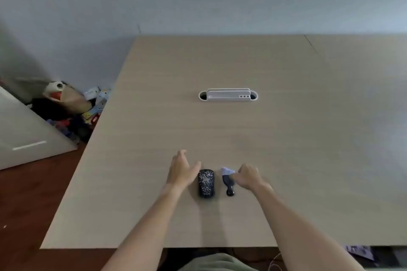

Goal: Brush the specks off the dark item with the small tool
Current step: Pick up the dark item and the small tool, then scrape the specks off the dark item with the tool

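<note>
A dark computer mouse [206, 182] covered in pale specks lies on the wooden table [220, 129] near its front edge. Just to its right lies a small brush [228, 180] with a dark handle and pale bristles pointing away from me. My left hand [181, 169] is open beside the mouse's left side, thumb close to it, holding nothing. My right hand [248, 177] hovers at the brush's right side with curled fingers touching or nearly touching its upper handle; whether it grips the brush cannot be made out.
A white cable-port insert [228, 95] sits in the table's middle. Off the table's left edge are a white cabinet [26, 134] and a pile of clutter [72, 107] on the floor. A seam [310, 45] crosses the table's far right.
</note>
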The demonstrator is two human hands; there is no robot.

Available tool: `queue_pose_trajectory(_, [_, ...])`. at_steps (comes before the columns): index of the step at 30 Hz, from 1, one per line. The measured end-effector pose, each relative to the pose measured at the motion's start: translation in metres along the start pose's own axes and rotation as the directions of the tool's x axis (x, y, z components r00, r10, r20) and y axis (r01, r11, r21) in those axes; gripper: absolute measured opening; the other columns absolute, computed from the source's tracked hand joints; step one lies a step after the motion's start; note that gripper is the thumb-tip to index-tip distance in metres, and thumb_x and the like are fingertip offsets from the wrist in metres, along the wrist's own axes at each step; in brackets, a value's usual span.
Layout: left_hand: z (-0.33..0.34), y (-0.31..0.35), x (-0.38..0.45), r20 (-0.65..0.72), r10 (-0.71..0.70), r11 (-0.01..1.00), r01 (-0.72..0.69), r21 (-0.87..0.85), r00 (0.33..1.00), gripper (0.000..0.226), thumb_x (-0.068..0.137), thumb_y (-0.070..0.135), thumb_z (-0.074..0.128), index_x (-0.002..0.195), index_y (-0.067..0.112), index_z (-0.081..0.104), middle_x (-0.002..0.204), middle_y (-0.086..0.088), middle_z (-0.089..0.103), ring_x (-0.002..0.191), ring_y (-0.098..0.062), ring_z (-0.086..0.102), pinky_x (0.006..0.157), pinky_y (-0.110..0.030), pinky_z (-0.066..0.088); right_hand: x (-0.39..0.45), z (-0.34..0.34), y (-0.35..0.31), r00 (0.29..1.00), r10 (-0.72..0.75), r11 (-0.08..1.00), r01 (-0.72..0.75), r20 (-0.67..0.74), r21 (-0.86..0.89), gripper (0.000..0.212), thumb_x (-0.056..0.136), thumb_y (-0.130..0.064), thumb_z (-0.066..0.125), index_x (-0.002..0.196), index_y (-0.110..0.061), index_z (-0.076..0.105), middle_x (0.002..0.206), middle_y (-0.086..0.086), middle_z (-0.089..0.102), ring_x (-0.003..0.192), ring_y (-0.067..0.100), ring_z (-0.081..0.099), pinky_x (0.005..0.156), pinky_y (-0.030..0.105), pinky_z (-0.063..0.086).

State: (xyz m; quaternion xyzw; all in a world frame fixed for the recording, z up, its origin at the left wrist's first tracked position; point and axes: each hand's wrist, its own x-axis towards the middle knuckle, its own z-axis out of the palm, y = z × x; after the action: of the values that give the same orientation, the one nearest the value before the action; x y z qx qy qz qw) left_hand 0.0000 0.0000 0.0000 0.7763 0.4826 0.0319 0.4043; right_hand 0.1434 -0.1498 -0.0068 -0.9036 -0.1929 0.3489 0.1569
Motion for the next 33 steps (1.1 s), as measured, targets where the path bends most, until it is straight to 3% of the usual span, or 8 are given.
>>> queue_pose_trajectory(3, [0.033,-0.019,-0.022,0.035,-0.114,0.991,0.116,-0.069,0.993,0.072,0.077,0.044,0.067,0.135,0.014,0.037,0.131,-0.010,0.049,0.123,-0.027,0.048,0.100,-0.035,0.042,-0.003,0.030,0.008,0.999,0.043,0.996,-0.044,0.002,0.078,0.034,0.073,-0.030,0.061,0.053,-0.012,0.042,0.054,0.002,0.048,0.052,0.021,0.046,0.044,0.027,0.032])
queue_pose_trajectory(6, [0.063,-0.029,-0.042,0.004,-0.170,0.982,0.170,-0.080,0.985,0.083,0.061,0.056,0.071,0.128,0.018,0.040,0.127,-0.005,0.051,0.124,-0.026,0.047,0.099,-0.038,0.045,-0.009,0.055,0.016,0.996,0.084,0.988,-0.081,-0.025,0.130,0.032,0.073,-0.044,0.061,0.067,-0.014,0.052,0.075,0.006,0.061,0.072,0.028,0.059,0.051,0.029,0.036])
queue_pose_trajectory(10, [0.081,-0.026,-0.048,-0.057,-0.142,0.989,0.143,0.029,0.988,0.097,0.050,0.066,0.073,0.127,0.020,0.040,0.124,-0.002,0.052,0.120,-0.027,0.048,0.094,-0.038,0.046,-0.009,0.067,0.022,0.991,0.099,0.990,-0.089,-0.094,0.107,0.017,0.072,-0.026,0.059,0.075,-0.013,0.050,0.085,0.009,0.059,0.075,0.033,0.056,0.057,0.030,0.039])
queue_pose_trajectory(13, [0.082,-0.026,-0.041,-0.055,-0.127,0.990,0.130,0.055,0.990,0.085,0.055,0.060,0.074,0.121,0.020,0.041,0.122,-0.002,0.053,0.116,-0.028,0.051,0.089,-0.039,0.047,-0.006,0.062,0.024,0.994,0.078,0.989,-0.067,-0.080,0.132,0.014,0.073,-0.020,0.058,0.078,-0.012,0.048,0.082,0.006,0.052,0.074,0.031,0.047,0.059,0.031,0.036])
queue_pose_trajectory(17, [0.075,-0.027,-0.030,-0.029,-0.127,0.989,0.129,0.066,0.991,0.073,0.058,0.058,0.073,0.112,0.018,0.045,0.115,-0.003,0.057,0.111,-0.029,0.054,0.086,-0.039,0.049,0.001,0.052,0.030,0.994,0.007,0.994,0.006,-0.109,0.114,0.004,0.080,-0.016,0.050,0.080,-0.013,0.052,0.087,0.011,0.056,0.079,0.034,0.050,0.063,0.032,0.037])
queue_pose_trajectory(22, [0.069,-0.027,-0.021,0.053,-0.109,0.993,0.106,0.050,0.993,0.075,0.055,0.051,0.075,0.114,0.016,0.045,0.116,-0.007,0.055,0.112,-0.031,0.054,0.089,-0.041,0.050,0.012,0.041,0.037,0.982,-0.099,0.992,0.111,-0.160,0.066,0.023,0.088,-0.018,0.046,0.065,-0.014,0.044,0.076,0.012,0.056,0.069,0.032,0.046,0.059,0.034,0.037])
queue_pose_trajectory(30, [0.060,-0.038,-0.008,0.116,-0.025,0.985,0.005,0.171,0.993,0.070,0.047,0.047,0.078,0.103,0.013,0.054,0.106,-0.006,0.063,0.104,-0.028,0.059,0.081,-0.035,0.052,0.018,0.024,0.036,0.913,-0.407,0.912,0.406,-0.014,-0.059,0.016,0.086,-0.014,0.053,0.071,-0.015,0.060,0.068,0.003,0.057,0.077,0.019,0.043,0.067,0.031,0.032])
queue_pose_trajectory(33, [0.055,-0.039,-0.003,0.121,-0.023,0.979,-0.002,0.202,0.992,0.067,0.040,0.048,0.079,0.093,0.013,0.059,0.097,-0.005,0.066,0.093,-0.028,0.063,0.073,-0.034,0.054,0.021,0.019,0.034,0.903,-0.426,0.892,0.430,0.060,-0.142,0.028,0.080,-0.019,0.048,0.054,-0.026,0.040,0.063,-0.002,0.043,0.070,0.027,0.045,0.065,0.033,0.036])
